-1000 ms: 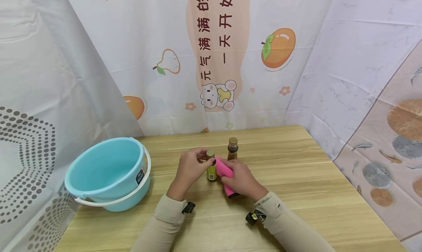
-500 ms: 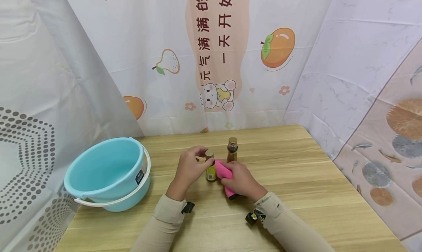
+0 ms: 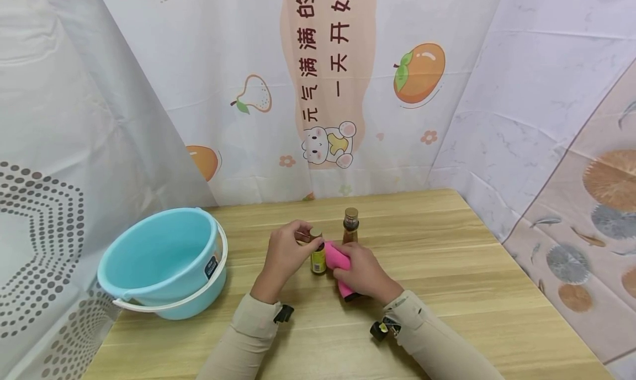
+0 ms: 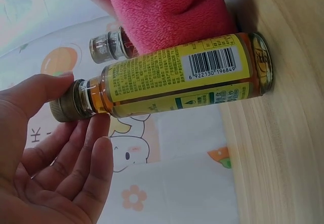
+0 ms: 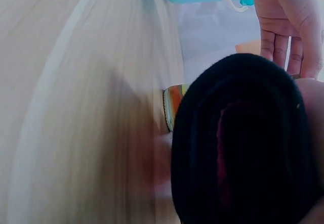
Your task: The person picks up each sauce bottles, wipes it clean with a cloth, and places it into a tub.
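A small glass bottle of amber liquid (image 4: 177,77), with a yellow barcoded label and a brownish-gold cap, stands on the table. My left hand (image 3: 287,253) pinches it at the cap and neck, thumb on one side and fingertips on the other. In my right hand (image 3: 365,269) is a folded pink plush cloth (image 3: 338,261), which lies against or very near the bottle's right side. The cloth's dark edge (image 5: 238,67) fills much of the right wrist view and hides most of the bottle there. Behind the right hand stands a second bottle (image 3: 350,222), its lower part hidden.
A light blue bucket (image 3: 211,283) with a white handle stands at the table's left side. The wooden table (image 3: 447,291) reaches back to a printed curtain (image 3: 238,164). More patterned sheets hang along the left and right.
The pink cloth and my right hand have shifted slightly down along the bottle. My left hand keeps its grip at the cap, almost still.
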Available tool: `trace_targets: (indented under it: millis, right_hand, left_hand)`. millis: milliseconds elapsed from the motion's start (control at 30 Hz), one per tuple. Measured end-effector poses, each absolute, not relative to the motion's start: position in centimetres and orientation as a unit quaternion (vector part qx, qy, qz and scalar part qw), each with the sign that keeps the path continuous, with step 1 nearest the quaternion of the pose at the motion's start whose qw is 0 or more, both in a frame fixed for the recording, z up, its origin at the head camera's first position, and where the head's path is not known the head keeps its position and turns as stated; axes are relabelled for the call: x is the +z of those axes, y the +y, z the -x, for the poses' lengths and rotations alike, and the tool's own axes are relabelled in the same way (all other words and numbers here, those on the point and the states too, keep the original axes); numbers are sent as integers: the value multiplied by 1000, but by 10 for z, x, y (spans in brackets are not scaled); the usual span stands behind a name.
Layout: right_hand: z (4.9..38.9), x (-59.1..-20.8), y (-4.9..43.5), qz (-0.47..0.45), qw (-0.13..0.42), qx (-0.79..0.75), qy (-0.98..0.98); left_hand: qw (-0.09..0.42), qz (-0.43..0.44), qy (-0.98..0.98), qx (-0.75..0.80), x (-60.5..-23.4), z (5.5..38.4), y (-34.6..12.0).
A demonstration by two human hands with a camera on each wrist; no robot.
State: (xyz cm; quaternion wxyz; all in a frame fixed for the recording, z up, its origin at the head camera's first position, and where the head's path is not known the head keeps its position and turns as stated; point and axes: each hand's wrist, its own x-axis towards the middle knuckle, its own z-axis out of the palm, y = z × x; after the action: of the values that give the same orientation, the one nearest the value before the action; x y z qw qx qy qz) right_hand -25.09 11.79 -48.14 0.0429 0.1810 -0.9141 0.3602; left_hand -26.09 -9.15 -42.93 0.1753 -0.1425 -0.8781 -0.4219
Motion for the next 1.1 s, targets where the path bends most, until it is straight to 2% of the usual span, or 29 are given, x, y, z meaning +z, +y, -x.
trace_targets:
  millis: [833,1100]
  right_hand:
    - [247,-471,120,-204,128,390,-889]
    - [247,-469,120,-206,129,390,-888]
  left_hand:
    - [182,163,-876,-416,-432,263,-93]
    - [175,173,-874,-419,-431,263,-93]
